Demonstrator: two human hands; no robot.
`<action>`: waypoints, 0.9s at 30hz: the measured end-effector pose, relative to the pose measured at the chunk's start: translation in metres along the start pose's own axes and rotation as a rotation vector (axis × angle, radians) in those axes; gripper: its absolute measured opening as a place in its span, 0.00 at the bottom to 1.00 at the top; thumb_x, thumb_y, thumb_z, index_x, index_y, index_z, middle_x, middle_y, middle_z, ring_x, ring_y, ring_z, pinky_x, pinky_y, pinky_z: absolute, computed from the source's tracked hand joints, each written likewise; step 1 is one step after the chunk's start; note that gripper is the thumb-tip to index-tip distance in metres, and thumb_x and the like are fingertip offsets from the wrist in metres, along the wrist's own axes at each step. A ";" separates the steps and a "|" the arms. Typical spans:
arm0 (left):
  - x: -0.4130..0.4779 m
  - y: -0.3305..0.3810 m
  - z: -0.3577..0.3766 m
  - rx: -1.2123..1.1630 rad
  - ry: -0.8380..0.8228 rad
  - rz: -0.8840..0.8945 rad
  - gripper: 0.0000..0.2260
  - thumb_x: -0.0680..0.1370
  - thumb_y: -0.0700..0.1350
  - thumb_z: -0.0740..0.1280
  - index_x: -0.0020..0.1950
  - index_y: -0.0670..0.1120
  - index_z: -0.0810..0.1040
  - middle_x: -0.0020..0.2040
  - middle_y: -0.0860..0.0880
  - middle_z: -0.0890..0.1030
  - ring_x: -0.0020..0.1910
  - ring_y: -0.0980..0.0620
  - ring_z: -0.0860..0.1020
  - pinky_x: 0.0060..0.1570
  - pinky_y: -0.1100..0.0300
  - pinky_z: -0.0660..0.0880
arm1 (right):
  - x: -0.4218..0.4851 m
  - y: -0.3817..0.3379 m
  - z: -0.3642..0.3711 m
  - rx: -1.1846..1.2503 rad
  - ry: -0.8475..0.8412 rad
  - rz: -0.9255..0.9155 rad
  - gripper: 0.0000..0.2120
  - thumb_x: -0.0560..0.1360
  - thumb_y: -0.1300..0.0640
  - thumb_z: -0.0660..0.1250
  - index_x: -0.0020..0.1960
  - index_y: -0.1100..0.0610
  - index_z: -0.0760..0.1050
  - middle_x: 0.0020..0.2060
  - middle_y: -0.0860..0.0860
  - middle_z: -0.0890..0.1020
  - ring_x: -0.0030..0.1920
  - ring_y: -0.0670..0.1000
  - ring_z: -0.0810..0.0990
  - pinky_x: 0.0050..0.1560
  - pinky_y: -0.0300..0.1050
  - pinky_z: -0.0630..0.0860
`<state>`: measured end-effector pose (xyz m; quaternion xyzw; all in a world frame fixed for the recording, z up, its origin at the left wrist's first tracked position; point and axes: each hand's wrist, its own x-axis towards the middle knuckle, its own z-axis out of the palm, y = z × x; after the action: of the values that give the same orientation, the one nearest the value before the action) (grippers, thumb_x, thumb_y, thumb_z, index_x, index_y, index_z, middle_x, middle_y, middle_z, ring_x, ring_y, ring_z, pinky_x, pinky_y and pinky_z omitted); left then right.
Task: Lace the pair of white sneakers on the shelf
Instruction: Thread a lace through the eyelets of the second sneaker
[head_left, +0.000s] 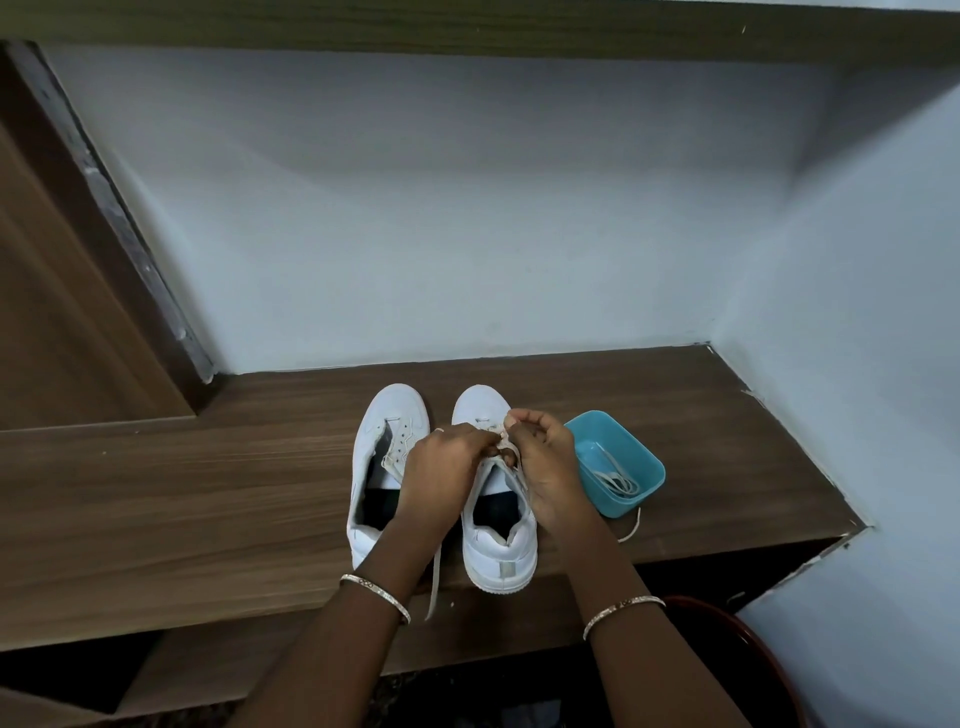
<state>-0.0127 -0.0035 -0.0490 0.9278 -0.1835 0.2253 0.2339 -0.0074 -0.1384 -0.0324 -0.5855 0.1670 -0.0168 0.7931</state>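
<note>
Two white sneakers stand side by side on the wooden shelf (208, 493), toes pointing away from me. The left sneaker (382, 452) has bare eyelets and no lace. Over the tongue of the right sneaker (498, 551) my left hand (441, 475) and my right hand (545, 462) meet, each pinching part of a white lace (501, 441) at the upper eyelets. One loose lace end (434, 582) hangs down past the shelf's front edge between the shoes. My hands hide most of the lacing.
A teal plastic tub (639, 462) sits just right of the right sneaker, holding another coiled white lace (615, 480) whose end trails onto the shelf. Pale walls close the back and right side. A dark red round object (753, 644) lies below at lower right.
</note>
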 end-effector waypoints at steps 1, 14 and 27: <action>0.001 0.001 0.002 0.079 -0.033 0.002 0.08 0.76 0.44 0.67 0.52 0.49 0.84 0.44 0.50 0.83 0.45 0.46 0.81 0.38 0.52 0.78 | -0.001 0.000 -0.001 0.019 -0.013 -0.001 0.06 0.77 0.68 0.68 0.54 0.66 0.78 0.37 0.55 0.82 0.34 0.51 0.78 0.37 0.43 0.78; 0.019 -0.007 -0.021 -0.670 -0.426 -0.452 0.10 0.82 0.45 0.66 0.43 0.46 0.84 0.42 0.45 0.84 0.43 0.52 0.79 0.47 0.56 0.74 | -0.023 0.000 -0.025 -0.342 -0.223 -0.296 0.08 0.71 0.71 0.73 0.46 0.60 0.80 0.45 0.56 0.84 0.45 0.48 0.84 0.49 0.42 0.80; 0.021 -0.003 -0.037 -1.053 -0.525 -0.725 0.09 0.80 0.41 0.68 0.48 0.35 0.83 0.35 0.47 0.79 0.31 0.59 0.73 0.32 0.67 0.72 | -0.029 0.024 -0.023 -0.511 0.009 -0.587 0.09 0.67 0.58 0.81 0.42 0.53 0.82 0.43 0.48 0.81 0.45 0.43 0.81 0.47 0.34 0.77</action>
<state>-0.0060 0.0125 -0.0104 0.7174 0.0029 -0.2184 0.6616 -0.0450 -0.1458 -0.0538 -0.7869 -0.0055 -0.2033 0.5827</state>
